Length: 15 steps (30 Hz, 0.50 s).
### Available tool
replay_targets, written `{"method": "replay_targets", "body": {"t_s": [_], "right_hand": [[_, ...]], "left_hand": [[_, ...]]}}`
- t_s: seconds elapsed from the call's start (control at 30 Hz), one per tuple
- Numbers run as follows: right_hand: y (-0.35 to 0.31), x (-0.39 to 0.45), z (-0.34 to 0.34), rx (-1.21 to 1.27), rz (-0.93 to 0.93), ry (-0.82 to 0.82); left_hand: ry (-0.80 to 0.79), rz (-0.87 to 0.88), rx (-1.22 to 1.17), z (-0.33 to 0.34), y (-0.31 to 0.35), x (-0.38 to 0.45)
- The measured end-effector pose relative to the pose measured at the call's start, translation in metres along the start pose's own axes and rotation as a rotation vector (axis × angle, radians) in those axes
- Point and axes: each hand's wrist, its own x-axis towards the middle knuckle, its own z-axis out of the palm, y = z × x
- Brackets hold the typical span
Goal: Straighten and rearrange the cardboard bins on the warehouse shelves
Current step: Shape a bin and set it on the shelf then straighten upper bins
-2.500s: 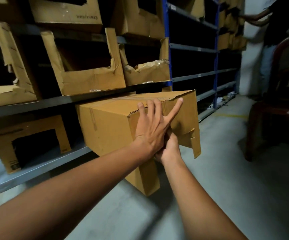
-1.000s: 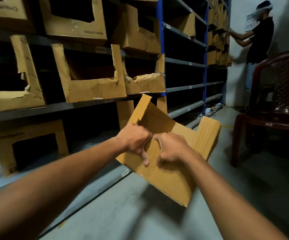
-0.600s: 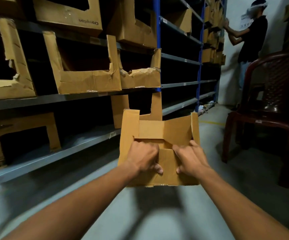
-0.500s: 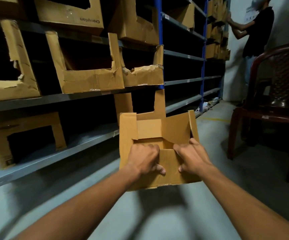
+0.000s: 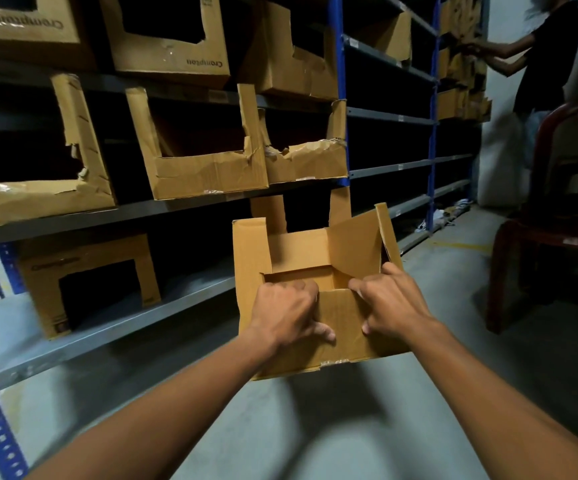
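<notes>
- A person's two bare arms reach forward into a dim warehouse aisle; between them they hold a cardboard bin (image 5: 318, 258) in the air, out in front of the shelves (image 5: 114, 213) and above the concrete floor (image 5: 315, 427); it touches neither.
- The left hand (image 5: 287, 315) is curled over the bin's low front wall, fingers inside and thumb pressed on the outer face; the right hand (image 5: 389, 303) does the same just beside it; both grips are clamped on that one front wall.
- The bin's opening faces up and toward the viewer; its tall side panels stand upright, and the right panel leans slightly outward.
- Behind it, on the bottom shelf, sits another bin (image 5: 301, 216) with two upright strips showing; to the left is an open stretch of shelf, then an upturned bin (image 5: 86, 268).
- The shelf above carries torn bins (image 5: 207, 157) with ragged front edges.
- A dark red chair (image 5: 557, 223) stands at the right; a second person (image 5: 544, 57) works at the far end of the aisle.
- Risk, as a judgement: all the weight hangs from one thin wall, so the cardboard may tear or fold at the cutout corners.
- Risk: pushed in crooked, the leaning right panel may snag the shelf edge or knock the bin behind it.
</notes>
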Motion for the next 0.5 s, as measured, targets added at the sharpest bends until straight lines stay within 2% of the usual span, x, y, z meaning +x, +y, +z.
{"method": "replay_targets", "body": {"t_s": [0.23,0.5], "right_hand": [[-0.001,0.008,-0.025,-0.029,0.014,0.071],[-0.019,0.023,-0.034,0.003,0.015,0.138]], "left_hand": [[0.077,-0.025,0.039,-0.031,-0.010,0.001],[0.088,-0.039,0.121,-0.046,-0.033,-0.010]]}}
